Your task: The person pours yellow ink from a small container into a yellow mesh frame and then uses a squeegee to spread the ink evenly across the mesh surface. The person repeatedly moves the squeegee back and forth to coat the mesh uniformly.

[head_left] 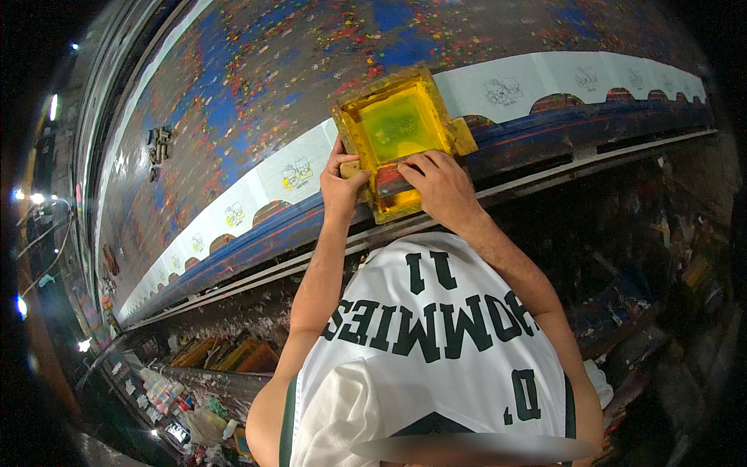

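Note:
A screen-printing frame, stained yellow, lies on the long table across a row of pale fabric pieces. Yellow ink covers its mesh and looks greenish in the middle. At the frame's left edge, my left hand is closed on the rim beside a small wooden tab. My right hand reaches over the frame's near part, fingers bent onto a reddish-brown squeegee. The squeegee's lower edge is partly hidden by those fingers. Whatever lies under the frame is covered.
Left of the frame, the pale fabric pieces bear drawings with yellow patches; right of it, the fabric pieces show dark outlines only. Small dark metal pieces sit on the paint-spotted table. A rail runs along its near edge.

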`<state>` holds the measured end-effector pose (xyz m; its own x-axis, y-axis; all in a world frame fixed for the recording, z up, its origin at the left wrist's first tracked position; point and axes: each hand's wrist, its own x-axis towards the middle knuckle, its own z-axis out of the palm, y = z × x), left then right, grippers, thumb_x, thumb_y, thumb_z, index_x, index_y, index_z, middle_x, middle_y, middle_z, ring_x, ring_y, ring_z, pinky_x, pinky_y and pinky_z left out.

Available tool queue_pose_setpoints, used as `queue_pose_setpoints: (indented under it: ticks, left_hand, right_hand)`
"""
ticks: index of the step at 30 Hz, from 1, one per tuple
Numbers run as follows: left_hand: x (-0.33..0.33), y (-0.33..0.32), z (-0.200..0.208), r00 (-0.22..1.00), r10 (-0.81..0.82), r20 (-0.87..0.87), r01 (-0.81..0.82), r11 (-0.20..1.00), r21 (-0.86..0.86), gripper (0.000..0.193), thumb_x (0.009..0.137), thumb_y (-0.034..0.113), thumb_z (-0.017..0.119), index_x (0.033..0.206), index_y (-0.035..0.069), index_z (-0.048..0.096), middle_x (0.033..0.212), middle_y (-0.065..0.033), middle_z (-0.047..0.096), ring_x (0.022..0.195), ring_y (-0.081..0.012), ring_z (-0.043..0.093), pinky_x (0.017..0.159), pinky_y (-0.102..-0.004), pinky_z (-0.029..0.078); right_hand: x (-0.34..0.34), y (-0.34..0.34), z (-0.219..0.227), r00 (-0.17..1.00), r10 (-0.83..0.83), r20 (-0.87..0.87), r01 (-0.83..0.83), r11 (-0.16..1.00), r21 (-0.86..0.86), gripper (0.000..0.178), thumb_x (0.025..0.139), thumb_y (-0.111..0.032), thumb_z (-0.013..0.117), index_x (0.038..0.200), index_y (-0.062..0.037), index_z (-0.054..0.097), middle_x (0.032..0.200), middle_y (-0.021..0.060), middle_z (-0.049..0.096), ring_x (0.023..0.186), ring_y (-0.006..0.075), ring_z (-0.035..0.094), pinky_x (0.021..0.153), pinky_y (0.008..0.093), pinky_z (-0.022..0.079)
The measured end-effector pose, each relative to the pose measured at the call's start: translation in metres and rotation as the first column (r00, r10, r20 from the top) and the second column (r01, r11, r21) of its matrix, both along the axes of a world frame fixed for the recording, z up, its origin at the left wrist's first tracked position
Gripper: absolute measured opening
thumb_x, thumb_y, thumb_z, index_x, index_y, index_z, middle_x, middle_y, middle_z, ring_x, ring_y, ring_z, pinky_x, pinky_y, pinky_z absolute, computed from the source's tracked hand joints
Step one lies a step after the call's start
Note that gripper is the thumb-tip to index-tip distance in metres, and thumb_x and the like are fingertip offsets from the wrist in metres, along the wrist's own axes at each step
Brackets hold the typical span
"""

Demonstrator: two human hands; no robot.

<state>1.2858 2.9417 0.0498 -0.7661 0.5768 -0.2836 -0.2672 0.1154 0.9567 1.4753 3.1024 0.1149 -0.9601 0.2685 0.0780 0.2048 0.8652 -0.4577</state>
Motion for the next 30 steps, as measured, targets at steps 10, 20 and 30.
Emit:
queue_pose_setpoints:
  ticks: [10,20,30]
  left_hand:
    - [-0.004,0.001,-0.017,0.999,-0.009,0.043,0.005,0.995,0.100,0.033,0.075,-0.011,0.080,0.103,0.002,0.071,0.181,-0.0153,0.039,0.160,-0.0311,0.047,0.122,-0.0427,0.050]
    - [0.003,-0.004,-0.029,0.999,-0.026,-0.035,0.028,0.998,0.057,0.029,0.076,-0.005,0.082,0.102,0.003,0.072,0.180,-0.0163,0.040,0.162,-0.0330,0.045,0.124,-0.0427,0.045]
    - [0.007,-0.005,-0.036,0.959,-0.067,-0.275,0.061,0.998,-0.030,0.026,0.079,0.003,0.079,0.104,0.001,0.072,0.178,-0.0248,0.040,0.162,-0.0372,0.045,0.124,-0.0441,0.044]
  right_hand:
    - [0.004,-0.005,-0.007,0.999,-0.004,-0.032,0.007,0.997,0.071,0.041,0.094,-0.003,0.070,0.134,-0.0062,0.076,0.134,0.0090,0.069,0.130,0.0296,0.063,0.113,0.0457,0.053]
    - [0.006,-0.011,-0.008,1.000,-0.025,-0.014,0.026,0.999,0.033,0.043,0.094,0.002,0.066,0.135,-0.0061,0.075,0.134,0.0093,0.072,0.129,0.0310,0.065,0.111,0.0466,0.055]
    - [-0.054,0.040,-0.004,1.000,-0.020,0.015,0.020,1.000,0.009,0.043,0.093,0.007,0.066,0.132,-0.0070,0.077,0.129,0.0128,0.077,0.124,0.0351,0.069,0.109,0.0470,0.057]
